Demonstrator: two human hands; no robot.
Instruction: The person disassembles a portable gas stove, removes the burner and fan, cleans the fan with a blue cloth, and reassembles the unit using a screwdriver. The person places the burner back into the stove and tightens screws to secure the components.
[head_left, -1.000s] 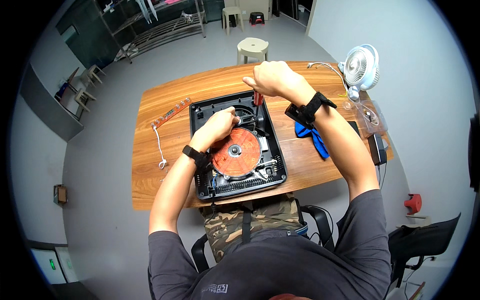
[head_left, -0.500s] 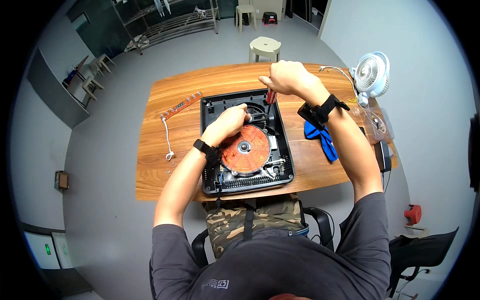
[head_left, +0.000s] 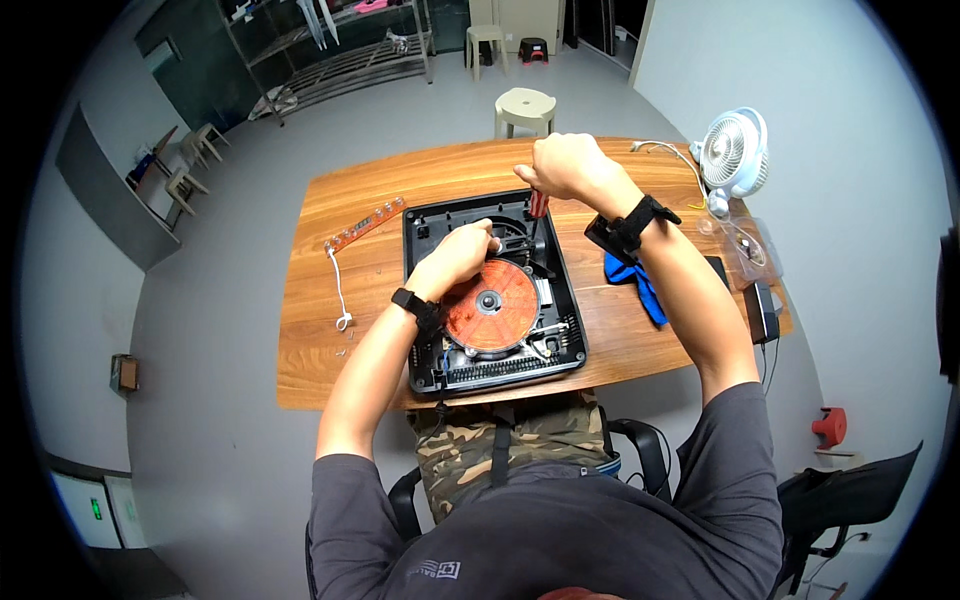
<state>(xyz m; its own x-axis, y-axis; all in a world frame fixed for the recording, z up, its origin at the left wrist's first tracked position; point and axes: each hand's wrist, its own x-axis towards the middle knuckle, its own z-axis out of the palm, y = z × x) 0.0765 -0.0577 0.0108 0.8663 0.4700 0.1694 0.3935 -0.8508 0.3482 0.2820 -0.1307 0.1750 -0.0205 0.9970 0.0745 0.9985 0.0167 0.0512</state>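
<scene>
An opened induction cooker base [head_left: 412,350], a black plastic shell, lies on the table in front of me. Inside it sits a round copper-orange coil [head_left: 490,318]. My right hand [head_left: 572,166] is closed round the red handle of a screwdriver [head_left: 539,205], held upright with its shaft pointing down into the far right part of the shell. My left hand [head_left: 458,257] reaches over the coil's far left edge. Its fingers are pressed together at the black fan part [head_left: 516,243] near the shaft; what they pinch is hidden. The screwdriver's tip is too small to make out.
On the wooden table [head_left: 340,270], an orange circuit strip [head_left: 365,225] with a white cable lies left, near several small screws. To the right are a blue cloth [head_left: 640,285], a white fan [head_left: 735,155], a clear box [head_left: 750,250] and a black adapter [head_left: 762,310].
The whole view has shifted slightly, with the table a little lower in it. Both hands keep their places at the cooker, the screwdriver still upright in my right hand.
</scene>
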